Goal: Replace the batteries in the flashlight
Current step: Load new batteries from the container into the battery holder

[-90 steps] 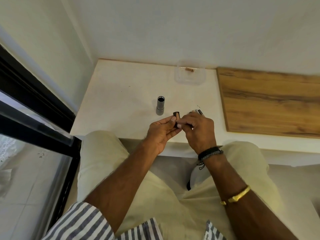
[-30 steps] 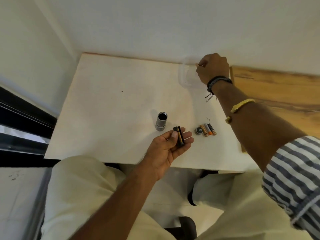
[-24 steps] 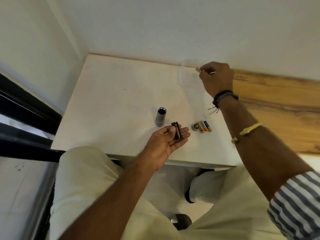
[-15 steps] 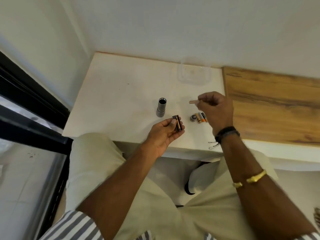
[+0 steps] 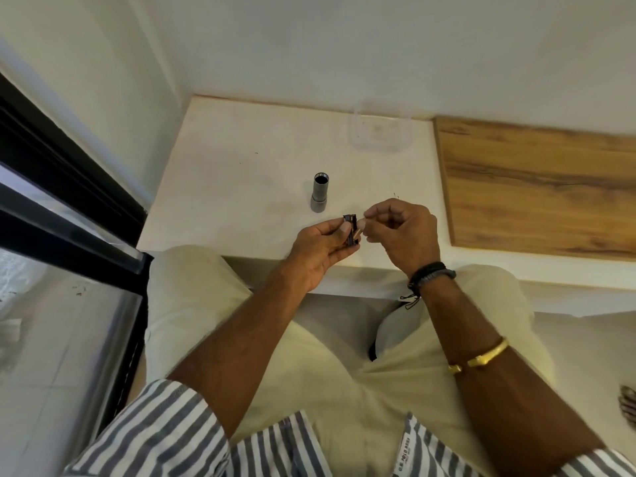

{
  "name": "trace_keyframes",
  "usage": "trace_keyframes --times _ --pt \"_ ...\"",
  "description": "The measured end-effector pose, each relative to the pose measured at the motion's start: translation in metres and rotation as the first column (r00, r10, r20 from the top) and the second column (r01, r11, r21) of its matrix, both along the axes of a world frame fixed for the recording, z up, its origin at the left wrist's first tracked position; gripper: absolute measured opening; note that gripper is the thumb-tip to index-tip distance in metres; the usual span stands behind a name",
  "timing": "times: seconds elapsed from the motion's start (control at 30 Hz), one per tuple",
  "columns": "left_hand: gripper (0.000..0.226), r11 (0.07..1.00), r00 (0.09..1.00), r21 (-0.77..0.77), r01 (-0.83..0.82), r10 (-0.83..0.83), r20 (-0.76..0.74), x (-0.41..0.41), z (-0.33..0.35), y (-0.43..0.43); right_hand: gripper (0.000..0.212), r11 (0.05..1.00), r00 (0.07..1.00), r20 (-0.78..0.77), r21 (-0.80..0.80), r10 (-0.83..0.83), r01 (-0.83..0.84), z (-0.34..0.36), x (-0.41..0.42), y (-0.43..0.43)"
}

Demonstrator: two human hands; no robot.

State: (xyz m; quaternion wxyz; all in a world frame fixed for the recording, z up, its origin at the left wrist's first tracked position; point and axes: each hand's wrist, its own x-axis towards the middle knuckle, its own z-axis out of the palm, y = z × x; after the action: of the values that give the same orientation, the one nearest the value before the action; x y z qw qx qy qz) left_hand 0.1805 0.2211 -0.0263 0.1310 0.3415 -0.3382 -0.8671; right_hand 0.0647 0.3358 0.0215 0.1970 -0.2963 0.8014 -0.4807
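One flashlight body (image 5: 320, 192), grey and open at the top, stands upright on the white table (image 5: 241, 166), just beyond the two hands and well short of the one clear plastic container (image 5: 379, 132) by the wall. The left hand (image 5: 321, 251) is closed around one black battery holder (image 5: 351, 232), thumb pressed on its side. The right hand (image 5: 401, 232) pinches narrowly at the holder's edge; whether it holds a battery cannot be told.

The upright grey metal flashlight tube (image 5: 320, 197) looked matt; the cream bench (image 5: 241, 173) smooth; the brown wood-grain board (image 5: 537, 187) satin; the clear plastic tub (image 5: 380, 134) glossy.
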Motion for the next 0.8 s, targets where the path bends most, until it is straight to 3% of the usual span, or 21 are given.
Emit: trace_keyframes --times 0.53,0.8 --pt "0.019 1.0 1.0 -0.009 -0.022 0.022 0.001 0.006 -0.003 0.001 0.015 0.999 0.96 -0.279 0.042 0.027 -0.016 -0.006 0.026 -0.006" --pt "0.029 1.0 1.0 0.012 0.024 -0.024 0.009 0.006 -0.003 0.001 0.016 0.998 0.974 -0.224 0.063 0.024 -0.01 -0.005 0.022 -0.002"
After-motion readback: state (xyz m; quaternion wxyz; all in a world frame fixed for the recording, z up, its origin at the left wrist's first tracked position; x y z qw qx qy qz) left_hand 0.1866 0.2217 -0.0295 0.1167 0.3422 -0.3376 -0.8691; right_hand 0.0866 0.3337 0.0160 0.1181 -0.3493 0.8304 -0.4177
